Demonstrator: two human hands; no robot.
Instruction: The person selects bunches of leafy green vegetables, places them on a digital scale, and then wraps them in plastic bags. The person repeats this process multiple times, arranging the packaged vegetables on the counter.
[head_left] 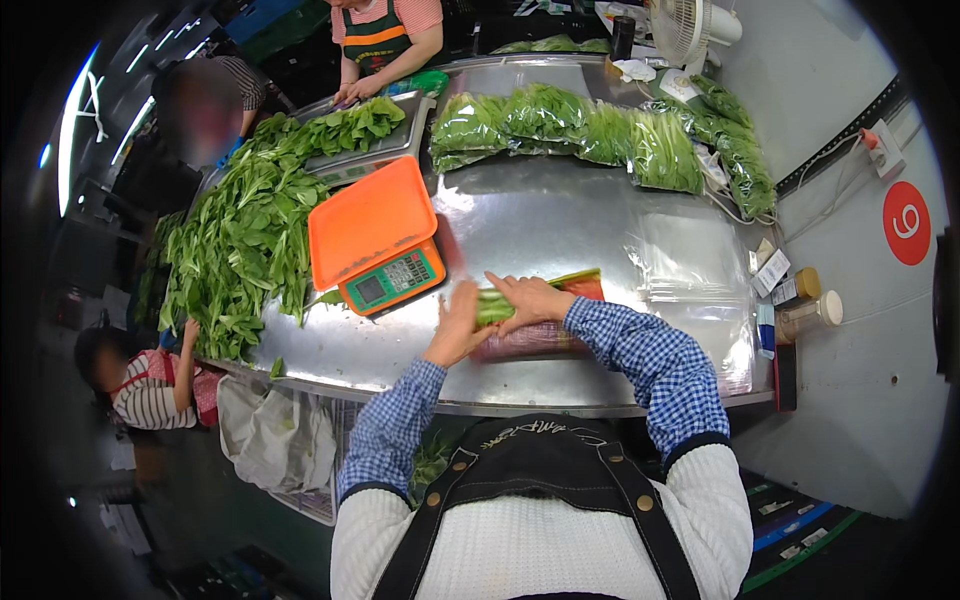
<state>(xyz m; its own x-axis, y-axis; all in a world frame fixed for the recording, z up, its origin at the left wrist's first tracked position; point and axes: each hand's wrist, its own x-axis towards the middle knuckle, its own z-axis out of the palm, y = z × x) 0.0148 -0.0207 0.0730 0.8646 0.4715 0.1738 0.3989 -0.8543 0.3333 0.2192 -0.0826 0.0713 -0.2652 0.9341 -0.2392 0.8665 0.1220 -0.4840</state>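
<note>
A bunch of green vegetable stalks (pixel 491 308) lies crosswise on the steel table right in front of me, partly covered by both hands. My left hand (pixel 458 322), slightly blurred, is closed about the stalks' left end. Across their middle lies my right hand (pixel 533 301), its fingers curled over them. Under and beside the stalks is a clear wrapper with red and purplish colouring (pixel 535 341); its far edge shows green past my right wrist. An orange digital scale (pixel 385 283) with an orange pan (pixel 370 225) stands just beyond my left hand.
Loose leafy greens (pixel 245 240) are heaped on the left. Bagged greens (pixel 545 115) line the far side. Flat clear bags (pixel 690 260) lie on the right, near small jars (pixel 808 312). A second scale (pixel 375 140), a fan (pixel 680 30) and several co-workers surround the steel table (pixel 540 220).
</note>
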